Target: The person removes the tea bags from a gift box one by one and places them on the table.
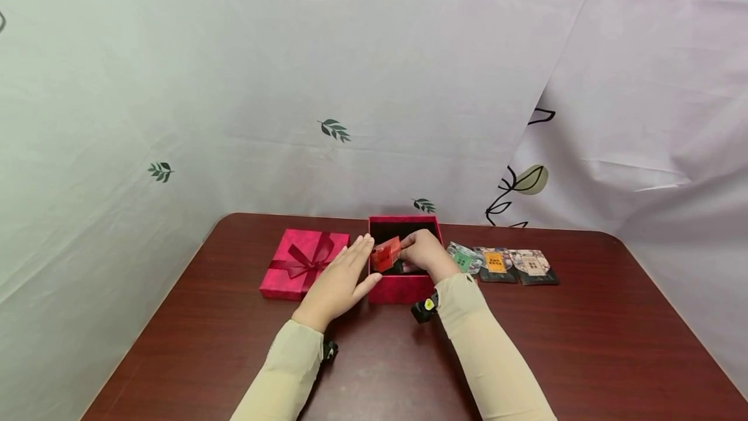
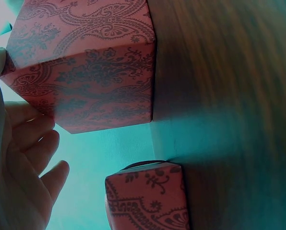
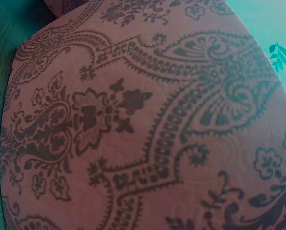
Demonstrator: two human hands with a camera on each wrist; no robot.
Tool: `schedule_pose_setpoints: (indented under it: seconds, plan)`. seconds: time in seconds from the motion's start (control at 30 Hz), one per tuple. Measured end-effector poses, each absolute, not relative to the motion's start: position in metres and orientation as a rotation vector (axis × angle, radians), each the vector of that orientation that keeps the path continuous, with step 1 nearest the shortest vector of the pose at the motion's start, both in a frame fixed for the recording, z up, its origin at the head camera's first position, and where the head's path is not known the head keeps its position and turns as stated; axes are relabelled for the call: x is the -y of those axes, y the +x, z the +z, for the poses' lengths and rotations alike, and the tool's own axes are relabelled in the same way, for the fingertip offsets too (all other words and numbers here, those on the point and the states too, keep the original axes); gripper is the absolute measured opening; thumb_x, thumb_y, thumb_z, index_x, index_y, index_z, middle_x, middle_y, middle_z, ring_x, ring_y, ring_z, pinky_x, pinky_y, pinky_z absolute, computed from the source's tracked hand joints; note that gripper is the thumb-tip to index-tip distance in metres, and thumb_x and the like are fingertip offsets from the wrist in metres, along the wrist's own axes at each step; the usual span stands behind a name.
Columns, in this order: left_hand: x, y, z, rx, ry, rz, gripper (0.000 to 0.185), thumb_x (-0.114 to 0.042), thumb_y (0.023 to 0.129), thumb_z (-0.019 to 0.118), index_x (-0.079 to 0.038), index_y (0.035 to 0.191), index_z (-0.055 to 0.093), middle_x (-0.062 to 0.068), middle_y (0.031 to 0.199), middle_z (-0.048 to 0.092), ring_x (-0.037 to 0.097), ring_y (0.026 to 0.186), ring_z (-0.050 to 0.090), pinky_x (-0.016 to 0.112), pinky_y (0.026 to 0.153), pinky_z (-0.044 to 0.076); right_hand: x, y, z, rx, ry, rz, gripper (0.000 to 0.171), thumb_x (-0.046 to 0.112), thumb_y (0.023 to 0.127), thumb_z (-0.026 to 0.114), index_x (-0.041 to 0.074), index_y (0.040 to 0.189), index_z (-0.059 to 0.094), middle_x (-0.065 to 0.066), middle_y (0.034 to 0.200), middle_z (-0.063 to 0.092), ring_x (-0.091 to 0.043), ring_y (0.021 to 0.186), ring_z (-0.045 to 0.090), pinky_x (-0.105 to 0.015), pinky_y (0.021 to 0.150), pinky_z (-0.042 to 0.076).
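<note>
A red patterned gift box stands at the table's back, its top uncovered and its inside dark. My right hand reaches over the front wall and pinches the right edge of a red sachet at the opening. Straight fingers of my left hand rest along the box's left wall; in the left wrist view this hand lies beside the patterned box. The right wrist view is filled by the box's side, and the right hand is out of sight there. What lies deeper in the box is mostly hidden.
Left of the box lies its red lid with a dark red ribbon bow. To the right, a green-labelled sachet, an orange-labelled sachet and a pale-labelled sachet lie in a row on the brown table.
</note>
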State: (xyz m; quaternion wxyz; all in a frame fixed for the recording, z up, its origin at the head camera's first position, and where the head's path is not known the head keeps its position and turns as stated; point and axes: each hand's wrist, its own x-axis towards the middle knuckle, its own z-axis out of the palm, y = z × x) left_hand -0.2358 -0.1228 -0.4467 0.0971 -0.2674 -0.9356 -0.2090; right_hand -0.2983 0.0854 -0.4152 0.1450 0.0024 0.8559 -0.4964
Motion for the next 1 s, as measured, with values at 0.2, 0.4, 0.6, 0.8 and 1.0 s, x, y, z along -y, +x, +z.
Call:
schedule_pose_setpoints:
  seconds: [0.2, 0.4, 0.6, 0.8, 1.0]
  plan:
    - [0.122, -0.235, -0.446, 2.772, -0.793, -0.627, 0.071, -0.044, 0.103, 0.054, -0.003, 0.158, 0.034, 0.012, 0.164, 0.031, 0.024, 0.153, 0.025, 0.045, 0.123, 0.023, -0.086, -0.298, -0.414, -2.545, -0.015, -1.404, 0.019, 0.003, 0.094, 0.066, -0.004, 0.110, 0.072, -0.016, 0.094, 0.069, -0.020, 0.067, 0.067, -0.034, 0.064, 0.062]
    - [0.123, -0.235, -0.446, 2.776, -0.792, -0.625, 0.071, -0.045, 0.104, 0.054, -0.003, 0.158, 0.034, 0.013, 0.164, 0.031, 0.025, 0.153, 0.025, 0.046, 0.123, 0.023, -0.085, -0.296, -0.412, -2.710, -0.121, -1.299, 0.021, 0.004, 0.094, 0.064, -0.003, 0.112, 0.071, -0.011, 0.083, 0.069, -0.020, 0.063, 0.067, -0.037, 0.065, 0.059]
    - [0.124, -0.235, -0.447, 2.768, -0.788, -0.629, 0.070, -0.043, 0.103, 0.054, -0.003, 0.157, 0.035, 0.013, 0.163, 0.032, 0.026, 0.152, 0.026, 0.047, 0.122, 0.025, -0.082, -0.293, -0.411, -2.867, -0.225, -1.204, 0.023, 0.002, 0.093, 0.062, -0.001, 0.114, 0.071, -0.007, 0.082, 0.067, -0.017, 0.064, 0.057, -0.031, 0.062, 0.048]
    - [0.123, -0.235, -0.448, 2.778, -0.792, -0.634, 0.070, -0.044, 0.104, 0.053, -0.004, 0.158, 0.034, 0.012, 0.164, 0.031, 0.025, 0.152, 0.026, 0.045, 0.123, 0.022, -0.083, -0.283, -0.409, -2.971, -0.270, -1.257, 0.025, 0.002, 0.092, 0.060, 0.001, 0.113, 0.072, -0.007, 0.089, 0.069, -0.017, 0.068, 0.057, -0.031, 0.063, 0.048]
    - [0.122, -0.236, -0.448, 2.766, -0.792, -0.606, 0.070, -0.045, 0.104, 0.053, -0.003, 0.157, 0.035, 0.012, 0.163, 0.032, 0.025, 0.152, 0.026, 0.044, 0.123, 0.023, -0.090, -0.271, -0.403, -3.054, -0.320, -1.415, 0.025, 0.001, 0.089, 0.060, 0.004, 0.109, 0.074, -0.005, 0.086, 0.069, -0.016, 0.068, 0.059, -0.033, 0.064, 0.050]
